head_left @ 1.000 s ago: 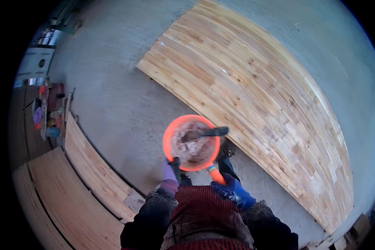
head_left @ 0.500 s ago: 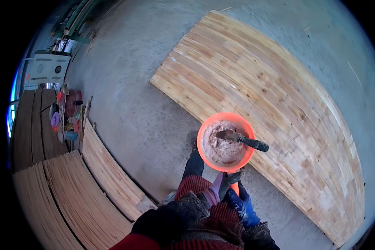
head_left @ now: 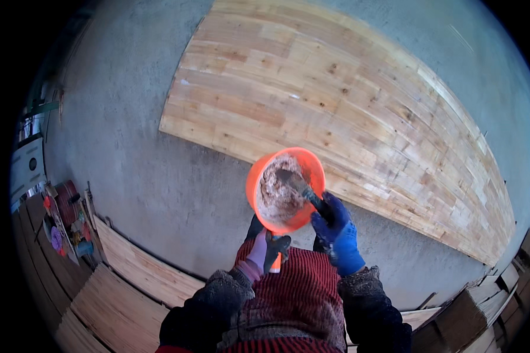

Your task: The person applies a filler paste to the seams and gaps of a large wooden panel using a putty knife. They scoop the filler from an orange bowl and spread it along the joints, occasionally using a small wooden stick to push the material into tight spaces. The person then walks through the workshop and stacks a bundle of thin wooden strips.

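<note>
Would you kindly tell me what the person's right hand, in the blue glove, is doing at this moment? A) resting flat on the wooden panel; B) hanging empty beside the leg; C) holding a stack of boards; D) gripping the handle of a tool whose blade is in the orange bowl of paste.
D: the right hand grips the dark handle of a putty knife whose blade sits in the greyish paste inside the orange bowl.
</note>
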Motion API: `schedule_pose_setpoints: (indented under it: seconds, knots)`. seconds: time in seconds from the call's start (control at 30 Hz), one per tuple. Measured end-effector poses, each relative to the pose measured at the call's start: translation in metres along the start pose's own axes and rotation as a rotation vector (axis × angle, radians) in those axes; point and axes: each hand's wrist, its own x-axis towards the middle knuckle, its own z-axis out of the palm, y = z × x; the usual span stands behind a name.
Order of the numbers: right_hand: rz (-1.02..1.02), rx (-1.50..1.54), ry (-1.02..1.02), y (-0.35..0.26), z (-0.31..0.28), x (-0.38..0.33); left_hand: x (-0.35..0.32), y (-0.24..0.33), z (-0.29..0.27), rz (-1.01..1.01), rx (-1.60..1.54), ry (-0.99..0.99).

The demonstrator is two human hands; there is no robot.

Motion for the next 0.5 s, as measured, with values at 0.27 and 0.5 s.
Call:
schedule_pose_setpoints:
  seconds: [0.27,0.5]
  knots:
    - [-0.304,-0.399,-0.128,-0.013,0.029,0.008,0.034,0.000,-0.054,0.079,-0.171,-0.027]
    - [-0.459,-0.319,-0.034,-0.021,0.013,0.049,0.036,0.005,-0.044,0.091,-0.053,-0.076]
